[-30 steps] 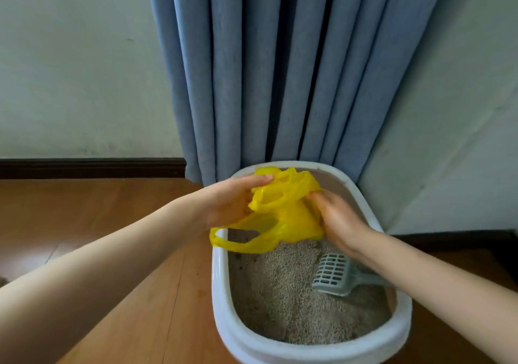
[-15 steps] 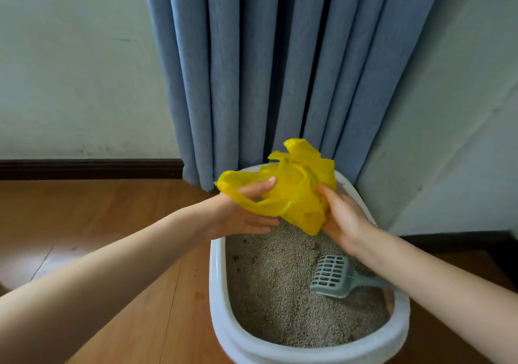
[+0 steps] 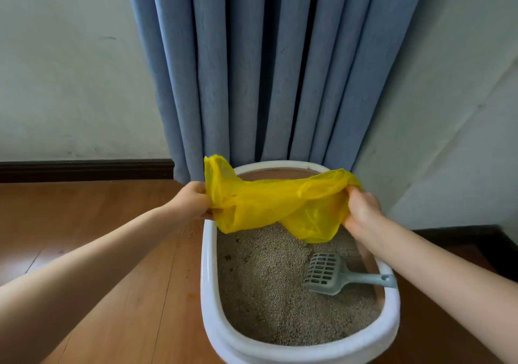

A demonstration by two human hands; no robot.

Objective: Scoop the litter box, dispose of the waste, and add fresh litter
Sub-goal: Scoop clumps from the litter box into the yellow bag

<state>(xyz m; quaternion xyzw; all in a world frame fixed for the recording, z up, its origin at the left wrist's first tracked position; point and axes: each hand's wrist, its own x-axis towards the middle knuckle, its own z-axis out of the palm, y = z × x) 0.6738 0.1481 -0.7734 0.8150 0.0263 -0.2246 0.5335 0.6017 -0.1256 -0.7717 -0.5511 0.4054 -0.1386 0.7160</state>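
Two bare hands in view, one yellow plastic bag (image 3: 269, 206), one litter box (image 3: 208, 268), one scoop (image 3: 325, 274). Left hand (image 3: 190, 202) has its grip closed on the bag's left edge, fingers curled into the plastic, just outside the box's left rim. Right hand (image 3: 361, 209) likewise has its grip closed on the bag's right edge, fingers bunched in the film, above the box's right side. Bag is stretched between the two hands, hanging over the far half of the box; one corner stands up above the left hand, a loose fold sags toward the litter (image 3: 266, 279) near the right hand. Whether the fold touches the litter cannot be told. Box is white, oval, sitting on a wooden floor (image 3: 98, 293), far end close against a blue curtain (image 3: 266, 69). Litter is tan and granular, with a few dark specks toward the left. Scoop is grey and slotted, head lying on the litter at the right, handle resting on the right rim. Several stray granules (image 3: 189, 233) lie on the floor just left of the box. Pale walls (image 3: 70, 83) on both sides, dark baseboard (image 3: 84, 170) at left.
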